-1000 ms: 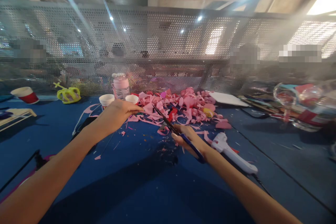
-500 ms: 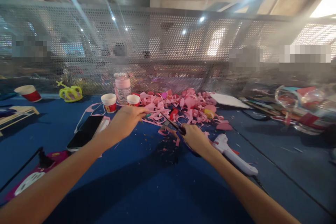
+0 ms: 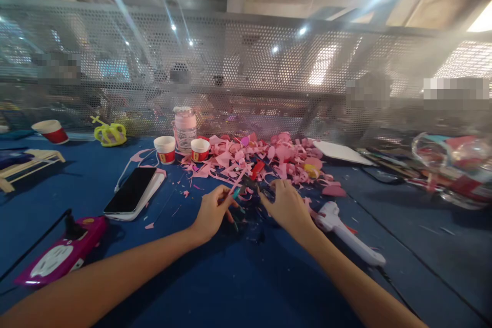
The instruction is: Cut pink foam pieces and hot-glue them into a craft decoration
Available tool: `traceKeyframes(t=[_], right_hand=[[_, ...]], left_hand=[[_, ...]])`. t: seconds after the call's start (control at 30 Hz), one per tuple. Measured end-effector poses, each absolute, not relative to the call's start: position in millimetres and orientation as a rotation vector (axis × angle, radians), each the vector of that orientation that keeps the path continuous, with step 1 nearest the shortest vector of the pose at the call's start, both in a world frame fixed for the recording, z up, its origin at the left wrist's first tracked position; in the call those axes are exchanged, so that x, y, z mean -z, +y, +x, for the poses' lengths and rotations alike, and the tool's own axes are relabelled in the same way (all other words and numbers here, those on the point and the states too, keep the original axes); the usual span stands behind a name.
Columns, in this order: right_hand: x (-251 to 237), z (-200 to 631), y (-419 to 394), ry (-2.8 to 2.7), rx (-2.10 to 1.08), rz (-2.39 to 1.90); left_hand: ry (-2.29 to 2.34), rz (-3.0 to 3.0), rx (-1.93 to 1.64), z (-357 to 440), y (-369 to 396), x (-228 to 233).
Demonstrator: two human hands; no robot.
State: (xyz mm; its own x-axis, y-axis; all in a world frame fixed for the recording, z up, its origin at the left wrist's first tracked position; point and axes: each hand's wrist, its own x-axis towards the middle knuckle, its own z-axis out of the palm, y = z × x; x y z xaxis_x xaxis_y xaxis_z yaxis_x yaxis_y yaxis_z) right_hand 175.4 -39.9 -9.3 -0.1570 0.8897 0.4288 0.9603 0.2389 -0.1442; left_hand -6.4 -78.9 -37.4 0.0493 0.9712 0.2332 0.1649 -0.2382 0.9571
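Observation:
Between thumb and fingers of my left hand (image 3: 213,212), a thin pink strip (image 3: 234,184) is pinched, slanting up toward the scrap heap. Small teal pieces show at its fingertips. My right hand (image 3: 286,205) is low over the table, thumb and fingers apart, beside dark scissors (image 3: 265,193) partly covered by it; whether the fingers touch them is unclear. Beyond both hands spreads a heap of pink scraps (image 3: 282,151) with a red piece (image 3: 258,169) in it. Right of my right hand lies a white glue gun (image 3: 351,236).
Paper cups (image 3: 165,149) and a pink-topped bottle (image 3: 185,130) stand behind left. A phone (image 3: 132,189), a magenta device (image 3: 61,256) and a yellow crown (image 3: 110,134) are at left. A white sheet (image 3: 340,152) and plastic packaging (image 3: 457,164) lie right, before a perforated metal screen (image 3: 246,72).
My left hand has come down and nearer with the pink strip. My right hand has opened from around the scissors, which now sit lower beside it. The view has shifted slightly left.

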Motion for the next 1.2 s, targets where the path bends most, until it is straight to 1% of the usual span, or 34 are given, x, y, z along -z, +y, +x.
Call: traceKeyframes(t=[0.07,0.1,0.27,0.33,0.43,0.63,0.83,0.93,1.13,1.2], right_hand=[[4.5,173.4,-44.1,-2.041,0.206,-1.544],[2.4,171.9,-46.3,-2.030,0.108,-1.447],[1.3,160.5,-56.5,-1.821,-0.850,-1.042],[2.9,156.6,-58.9,-1.695,-1.068,-0.936],[3.5,154.1,-60.2,-1.582,-1.243,-0.807],[3.5,152.8,-57.0,-1.399,-1.239,-0.890],[4.6,155.0,-54.6,-1.169,-1.297,-0.799],[6.3,156.6,-52.2,-1.123,-1.309,-0.842],[16.9,163.6,-41.7,-1.305,-1.118,-0.952],[14.5,166.8,-40.6,-1.470,-0.967,-1.018]], left_hand=[[1.165,1.529,-1.255,-6.0,-79.9,37.0],[1.149,1.541,-1.234,-5.7,-80.9,36.6],[1.126,1.668,-1.136,-5.6,-83.5,38.4],[1.150,1.653,-1.126,-5.9,-82.1,40.6],[1.176,1.606,-1.110,-5.8,-79.8,42.4],[1.136,1.682,-1.018,-4.7,-83.0,37.6],[1.095,1.474,-1.296,-7.8,-84.4,32.9],[1.068,1.379,-1.376,-10.1,-81.4,32.7],[1.185,1.566,-1.202,-11.4,-74.3,40.1],[1.279,1.676,-1.152,-11.9,-74.0,42.5]])
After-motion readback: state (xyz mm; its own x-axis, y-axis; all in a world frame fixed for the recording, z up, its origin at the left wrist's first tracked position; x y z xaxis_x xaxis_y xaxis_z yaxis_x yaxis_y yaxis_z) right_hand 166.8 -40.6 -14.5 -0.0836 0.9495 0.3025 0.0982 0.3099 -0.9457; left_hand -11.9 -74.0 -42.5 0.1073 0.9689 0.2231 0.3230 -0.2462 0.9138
